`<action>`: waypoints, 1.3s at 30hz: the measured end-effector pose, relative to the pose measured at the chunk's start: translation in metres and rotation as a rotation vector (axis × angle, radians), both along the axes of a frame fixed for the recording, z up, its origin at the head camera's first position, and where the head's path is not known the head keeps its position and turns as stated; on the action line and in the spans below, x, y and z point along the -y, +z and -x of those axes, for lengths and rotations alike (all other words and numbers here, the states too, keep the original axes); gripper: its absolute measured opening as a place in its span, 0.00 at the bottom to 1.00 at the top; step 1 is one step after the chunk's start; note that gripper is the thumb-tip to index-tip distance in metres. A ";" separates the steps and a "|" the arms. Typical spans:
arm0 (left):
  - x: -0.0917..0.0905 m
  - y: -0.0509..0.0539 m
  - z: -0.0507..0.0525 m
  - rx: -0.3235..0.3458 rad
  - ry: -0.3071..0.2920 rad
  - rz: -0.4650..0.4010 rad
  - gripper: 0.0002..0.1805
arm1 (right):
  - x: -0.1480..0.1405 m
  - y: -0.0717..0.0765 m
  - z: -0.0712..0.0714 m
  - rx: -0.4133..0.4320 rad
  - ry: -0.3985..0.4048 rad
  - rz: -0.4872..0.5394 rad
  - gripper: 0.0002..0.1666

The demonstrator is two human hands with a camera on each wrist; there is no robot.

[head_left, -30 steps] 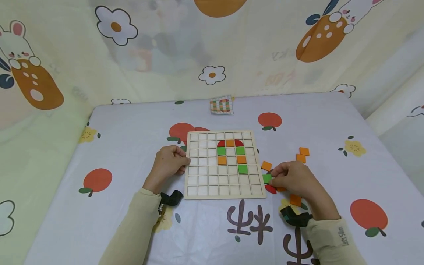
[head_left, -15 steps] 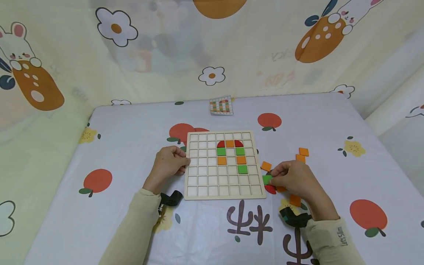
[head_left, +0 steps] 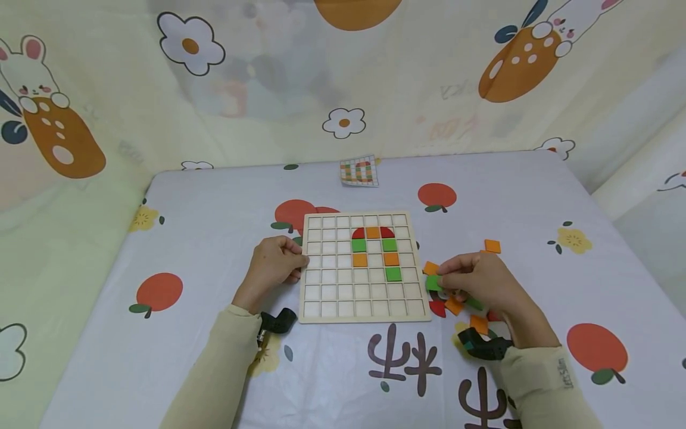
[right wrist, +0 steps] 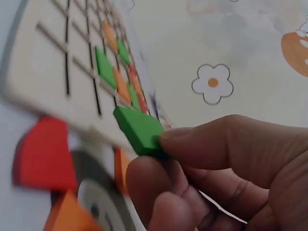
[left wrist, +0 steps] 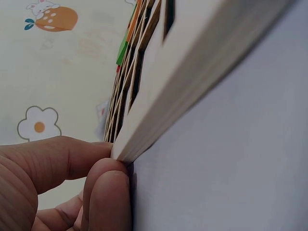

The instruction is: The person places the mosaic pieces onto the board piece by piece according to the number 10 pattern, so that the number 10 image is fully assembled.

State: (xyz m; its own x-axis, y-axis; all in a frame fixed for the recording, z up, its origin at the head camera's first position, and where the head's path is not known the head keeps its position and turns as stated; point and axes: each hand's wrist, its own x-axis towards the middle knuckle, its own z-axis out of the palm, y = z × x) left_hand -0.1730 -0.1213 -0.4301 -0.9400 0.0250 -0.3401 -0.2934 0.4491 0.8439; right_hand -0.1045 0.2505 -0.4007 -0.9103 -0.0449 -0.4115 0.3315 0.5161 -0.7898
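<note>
In the head view, the right hand point(head_left: 485, 279) and its green tile point(head_left: 434, 283) had moved a little toward 12 o'clock since the earlier frame. The left hand point(head_left: 272, 262) and the wooden board point(head_left: 364, 319) had stayed put. The black gadget point(head_left: 490, 348) on the right wrist sat close to the loose bits, so a low sweep could scatter them. With the board as a clock, the green tile was just past 3, by the edge, and the left hand was at 9. From the right hand, the tile lay at 9 o'clock.

In the left wrist view, the left hand pinched the board's edge, which ran up between 1 and 2 o'clock. A tug there could slide the board and shake the set tiles point(head_left: 392, 259).

In the right wrist view, thumb and finger pinched just one end of the green tile, so it could twist or slip out. Its free end poked toward 10 o'clock; I could not tell if it touched the board. A loose red piece point(right wrist: 45, 154) lay between 8 and 9.
</note>
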 end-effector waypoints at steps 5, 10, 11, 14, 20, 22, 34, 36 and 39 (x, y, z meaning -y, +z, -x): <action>0.000 0.001 0.000 0.005 0.004 -0.009 0.10 | 0.012 0.004 0.012 0.040 -0.003 0.107 0.17; -0.001 0.000 0.001 0.005 0.002 0.000 0.09 | 0.026 0.005 0.024 0.024 0.030 0.156 0.16; -0.001 0.000 0.001 0.006 0.001 0.005 0.09 | 0.029 0.005 0.026 0.016 0.040 0.159 0.16; -0.001 0.001 0.001 0.006 0.003 0.009 0.09 | 0.038 0.004 0.033 0.013 0.071 0.187 0.15; 0.000 0.000 0.001 -0.015 -0.017 -0.005 0.09 | 0.058 0.004 0.043 0.034 0.115 0.212 0.13; 0.000 0.000 0.002 -0.016 -0.020 -0.007 0.09 | 0.064 0.002 0.046 0.035 0.127 0.207 0.12; 0.001 0.000 0.000 -0.012 -0.011 -0.007 0.09 | 0.096 -0.006 0.057 0.076 0.142 0.158 0.09; 0.001 0.000 0.001 -0.012 -0.010 -0.008 0.09 | 0.099 -0.006 0.057 0.078 0.142 0.147 0.08; 0.001 0.000 0.001 -0.012 -0.012 -0.009 0.09 | 0.102 -0.005 0.057 0.070 0.149 0.129 0.08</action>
